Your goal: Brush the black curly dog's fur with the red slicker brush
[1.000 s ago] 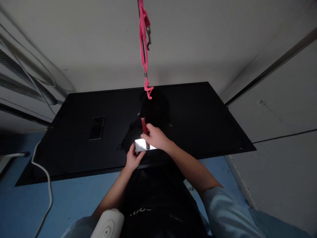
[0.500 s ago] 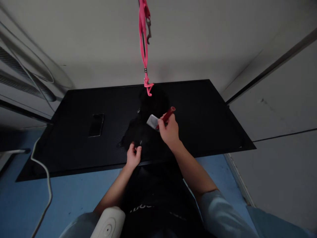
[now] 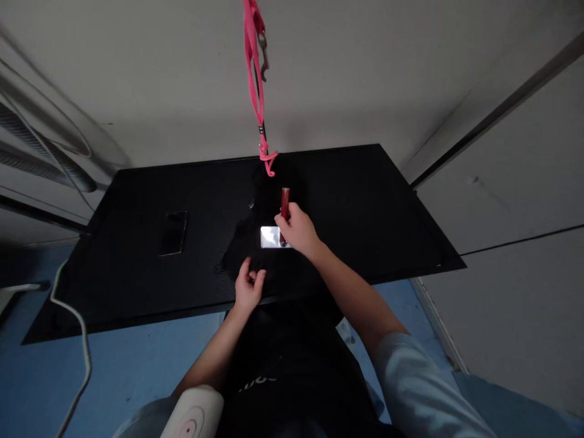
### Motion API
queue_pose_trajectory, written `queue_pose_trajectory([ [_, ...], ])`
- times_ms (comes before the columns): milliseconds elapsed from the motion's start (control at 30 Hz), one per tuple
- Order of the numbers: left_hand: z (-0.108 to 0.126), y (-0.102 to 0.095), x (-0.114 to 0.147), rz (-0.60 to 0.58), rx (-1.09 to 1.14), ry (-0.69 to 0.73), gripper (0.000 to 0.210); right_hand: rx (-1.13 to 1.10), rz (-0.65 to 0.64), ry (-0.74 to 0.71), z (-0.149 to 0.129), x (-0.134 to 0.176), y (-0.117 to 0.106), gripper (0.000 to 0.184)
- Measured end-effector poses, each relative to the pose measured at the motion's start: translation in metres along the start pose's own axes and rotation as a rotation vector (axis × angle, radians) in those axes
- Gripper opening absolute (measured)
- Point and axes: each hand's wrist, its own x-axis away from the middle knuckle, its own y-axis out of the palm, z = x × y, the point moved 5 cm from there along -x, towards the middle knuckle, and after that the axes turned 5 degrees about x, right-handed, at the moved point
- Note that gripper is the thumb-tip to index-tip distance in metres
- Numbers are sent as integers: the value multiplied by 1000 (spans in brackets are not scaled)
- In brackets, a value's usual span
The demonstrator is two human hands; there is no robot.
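My right hand (image 3: 298, 230) is wrapped around the red handle of a brush (image 3: 270, 237), its bright plate lying over the black furry body (image 3: 246, 238). My left hand (image 3: 249, 289) is at the near edge of that body, thumb and fingers curled with a gap between them; I can't tell whether they pinch any fur. The body lies on the black tabletop (image 3: 365, 213), its outline hard to make out. Left of the body, well apart, lies a dark, phone-like slab (image 3: 173, 233). Above the body's far end hangs a pink cord (image 3: 253, 79) with a metal clip (image 3: 263, 58).
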Motion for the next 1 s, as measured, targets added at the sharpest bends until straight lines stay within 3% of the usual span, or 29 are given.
queue_pose_trajectory([
  [67,1,1,1,-5,-9,-11,58,1,26,-47,-4,-2,-2,24],
  [167,2,0,2,-5,-8,-33,60,3,-148,-96,-9,-1,10,23],
  [200,2,1,2,-14,-4,-36,61,14,-153,-77,-7,-1,10,22],
  [300,2,2,2,-34,3,-35,65,13,44,9,-1,-2,0,22],
  [367,1,3,3,-23,6,-34,66,-17,84,-2,-1,-2,-3,24],
  [500,4,5,5,16,11,-52,67,10,-110,-46,-5,-2,7,21],
  [633,7,9,5,-22,35,-63,69,61,124,18,-3,-4,-6,26],
  [667,7,9,5,-24,36,-62,70,43,127,3,-4,-4,-6,27],
  [800,5,8,6,2,31,-72,69,1,-135,-57,-4,-3,10,23],
  [833,5,8,6,1,33,-71,69,15,-125,-31,-2,-4,9,22],
  [967,5,9,6,-39,56,-65,70,28,153,42,3,2,-8,28],
  [1000,5,8,5,-40,58,-64,71,5,141,16,2,5,-6,30],
])
